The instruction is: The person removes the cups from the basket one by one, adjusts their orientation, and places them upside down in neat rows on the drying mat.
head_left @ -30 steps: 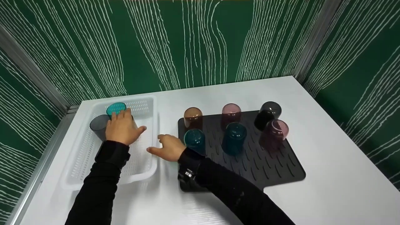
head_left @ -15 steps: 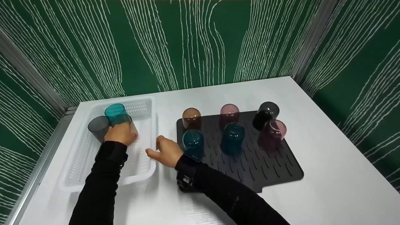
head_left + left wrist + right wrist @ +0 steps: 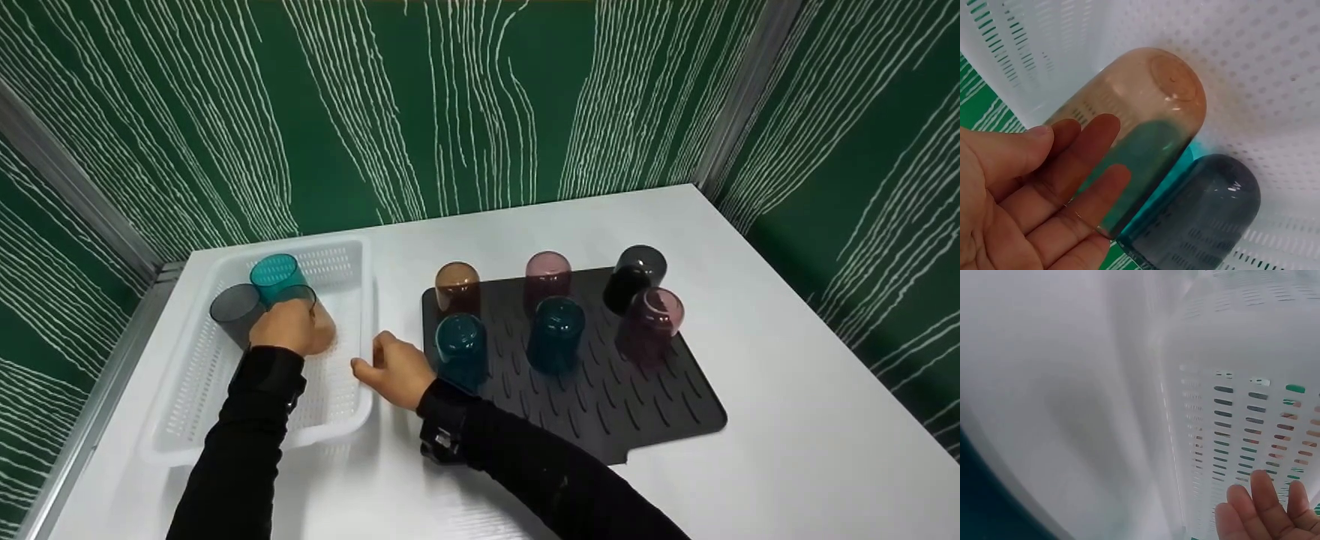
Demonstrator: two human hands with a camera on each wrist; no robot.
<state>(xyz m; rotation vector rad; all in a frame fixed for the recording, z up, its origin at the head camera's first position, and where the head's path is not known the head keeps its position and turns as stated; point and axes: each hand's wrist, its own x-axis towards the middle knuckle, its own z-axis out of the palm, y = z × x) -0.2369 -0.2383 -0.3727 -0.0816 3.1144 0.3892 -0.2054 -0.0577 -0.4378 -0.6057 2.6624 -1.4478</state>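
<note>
Amber cup (image 3: 319,328) held by left hand (image 3: 283,327), three cups in basket (image 3: 346,409), six on mat (image 3: 637,390), right hand (image 3: 396,370) relaxed

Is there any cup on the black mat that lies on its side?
No: all six cups on the black mat stand upside down, such as the teal cup and the amber cup.

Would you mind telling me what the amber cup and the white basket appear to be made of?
Amber cup: seemingly tinted translucent plastic, glossy; fingers show through its wall. White basket: likely moulded plastic, matt, perforated with rows of small slots and holes.
</note>
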